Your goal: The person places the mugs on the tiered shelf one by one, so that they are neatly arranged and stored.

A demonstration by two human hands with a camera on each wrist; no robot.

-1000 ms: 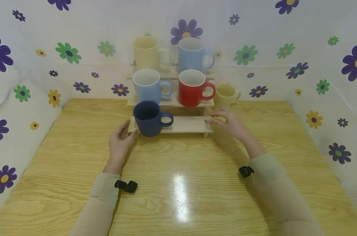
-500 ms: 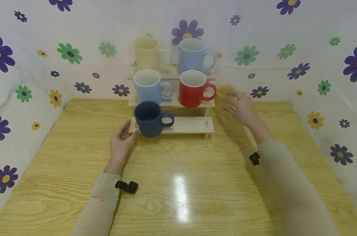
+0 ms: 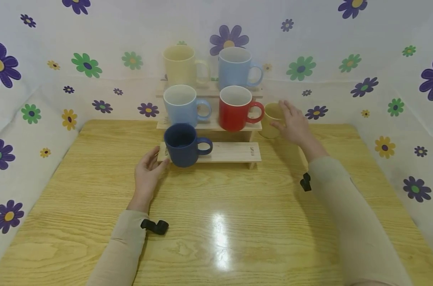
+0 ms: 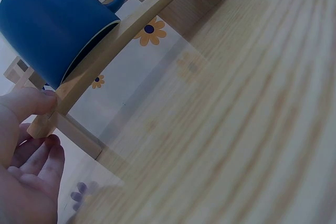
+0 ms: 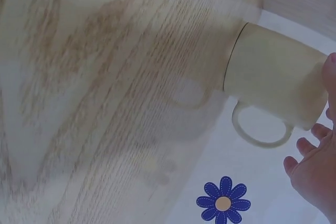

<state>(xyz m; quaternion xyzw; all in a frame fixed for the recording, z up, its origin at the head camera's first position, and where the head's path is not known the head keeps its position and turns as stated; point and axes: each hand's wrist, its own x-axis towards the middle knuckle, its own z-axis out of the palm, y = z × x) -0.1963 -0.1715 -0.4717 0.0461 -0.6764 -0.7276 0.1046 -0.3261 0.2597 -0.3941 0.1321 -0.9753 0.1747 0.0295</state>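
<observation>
A stepped wooden mug rack stands on the table. My left hand grips the left end of its lowest board, thumb on top and fingers underneath in the left wrist view. Just beside that thumb a dark blue mug sits upright on the board. My right hand is at the pale yellow mug standing on the table right of the rack. Its thumb lies at the mug's rim, while the other fingers are spread on the handle side; firm contact cannot be made out. In the head view this hand hides the handle.
On the middle board stand a light blue mug and a red mug. The top board carries another yellow mug and another light blue mug. A flowered cloth closes off the back and both sides.
My right hand has left the right end of the lowest board and moved right and back to the yellow mug, its fingers spreading. The left hand keeps its hold on the rack.
</observation>
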